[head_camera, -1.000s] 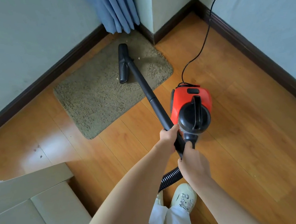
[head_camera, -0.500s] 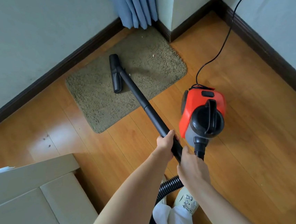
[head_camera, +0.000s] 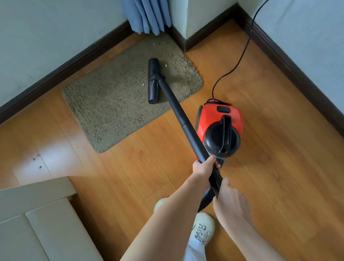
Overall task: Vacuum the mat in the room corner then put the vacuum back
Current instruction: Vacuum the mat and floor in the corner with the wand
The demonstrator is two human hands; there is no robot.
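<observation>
Mat (head_camera: 122, 101) lies on the floor (head_camera: 275, 162) in the corner, against the skirting, with the curtain (head_camera: 146, 8) hanging just behind it. Nozzle (head_camera: 153, 81) sits on the mat, right of its middle. Wand (head_camera: 177, 113) runs back off the mat's near edge. Vacuum body (head_camera: 221, 125) stands on the floor right of the mat, cord (head_camera: 243, 54) trailing behind it toward the wall. Cabinet (head_camera: 29, 228) stands nearer than the mat, to its left.

Daylight is glaring off the glossy wood-plank floor (head_camera: 277, 183) while a rough, shaggy olive pile mat (head_camera: 111, 102) is lying matt beside a shiny red-and-black plastic vacuum (head_camera: 219, 125), its smooth black plastic wand (head_camera: 177, 108) showing a dull sheen.
</observation>
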